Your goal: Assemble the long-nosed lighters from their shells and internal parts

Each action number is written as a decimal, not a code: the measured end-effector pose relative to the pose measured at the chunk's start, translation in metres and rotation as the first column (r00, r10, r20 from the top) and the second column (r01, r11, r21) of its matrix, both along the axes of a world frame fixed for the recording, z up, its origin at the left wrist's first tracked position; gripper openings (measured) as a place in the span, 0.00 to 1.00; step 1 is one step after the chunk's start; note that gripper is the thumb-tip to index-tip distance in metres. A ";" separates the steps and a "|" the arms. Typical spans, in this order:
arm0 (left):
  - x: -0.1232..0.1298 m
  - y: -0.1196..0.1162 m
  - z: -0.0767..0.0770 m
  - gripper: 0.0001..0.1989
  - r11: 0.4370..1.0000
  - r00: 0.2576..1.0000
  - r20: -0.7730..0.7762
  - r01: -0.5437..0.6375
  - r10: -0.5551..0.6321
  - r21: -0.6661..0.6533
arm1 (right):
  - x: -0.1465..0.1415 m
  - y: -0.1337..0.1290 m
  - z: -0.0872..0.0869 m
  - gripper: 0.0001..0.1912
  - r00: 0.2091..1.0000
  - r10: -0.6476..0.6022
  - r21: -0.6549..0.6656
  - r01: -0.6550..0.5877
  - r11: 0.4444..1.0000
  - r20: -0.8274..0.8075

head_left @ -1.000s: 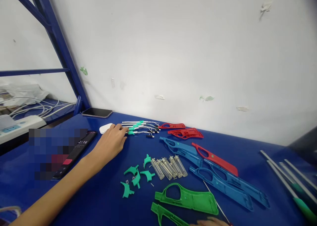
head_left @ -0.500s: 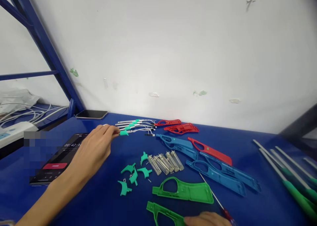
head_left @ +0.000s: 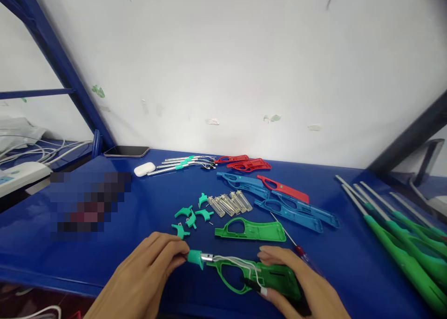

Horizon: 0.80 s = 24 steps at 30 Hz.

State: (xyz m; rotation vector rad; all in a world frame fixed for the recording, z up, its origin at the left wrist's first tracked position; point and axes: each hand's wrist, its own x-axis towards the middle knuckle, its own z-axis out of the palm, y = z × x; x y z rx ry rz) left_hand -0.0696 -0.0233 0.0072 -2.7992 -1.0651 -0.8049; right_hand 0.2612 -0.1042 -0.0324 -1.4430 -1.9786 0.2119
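Note:
My left hand [head_left: 148, 272] is closed at the teal collar [head_left: 195, 257] of a metal lighter tube, most of which is hidden by the hand. White wires [head_left: 237, 261] run from the tube's bare end towards a black part near my right thumb. My right hand [head_left: 296, 277] grips a green lighter handle half [head_left: 230, 281] with an oval finger opening, inner side up. The collar sits at the narrow tip of this shell. Another green handle half [head_left: 258, 230] lies just beyond, near teal triggers [head_left: 191, 220] and clear fuel tanks [head_left: 229, 204].
Blue handle halves [head_left: 289, 214] and red ones [head_left: 284, 189] lie behind. A screwdriver [head_left: 303, 254] is beside my right hand. Assembled green lighters [head_left: 401, 249] lie at right. More tubes [head_left: 178, 166], a white case [head_left: 144, 169] and a phone [head_left: 126, 151] are at the back left.
My left hand has come from the row of tubes down to the front, bringing one wired tube to the green handle half. My right hand is now further into view around that half.

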 end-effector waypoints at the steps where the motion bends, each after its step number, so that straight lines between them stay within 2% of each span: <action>1: -0.002 -0.001 -0.006 0.16 1.000 1.000 -0.018 0.003 -0.003 -0.010 | 0.000 0.001 0.001 0.31 1.000 0.015 0.031 -0.016 0.999 0.023; 4: -0.007 -0.005 -0.019 0.22 1.000 0.999 -0.038 -0.012 0.012 -0.002 | 0.001 0.003 0.006 0.30 0.995 0.053 0.120 -0.063 0.991 0.081; 6: -0.008 -0.007 -0.022 0.24 1.000 0.999 -0.041 -0.019 0.020 0.016 | 0.001 0.003 0.009 0.28 0.992 0.078 0.138 -0.091 0.986 0.099; 10: -0.004 -0.008 -0.015 0.22 0.998 0.999 -0.036 -0.013 0.015 0.057 | 0.000 0.005 0.015 0.23 0.986 0.135 0.130 -0.147 0.980 0.100; 15: 0.005 -0.006 -0.002 0.20 0.994 1.000 0.016 0.015 -0.017 0.105 | -0.004 0.006 0.021 0.17 0.985 0.146 0.151 -0.158 0.976 0.088; 20: 0.007 -0.008 -0.005 0.16 0.998 0.996 0.089 0.006 -0.012 0.070 | -0.004 0.006 0.022 0.18 0.985 0.155 0.125 -0.163 0.979 0.078; 24: 0.007 -0.009 -0.009 0.16 0.999 0.996 0.091 0.013 -0.016 0.036 | -0.005 0.007 0.025 0.14 0.989 0.142 0.164 -0.149 0.975 0.050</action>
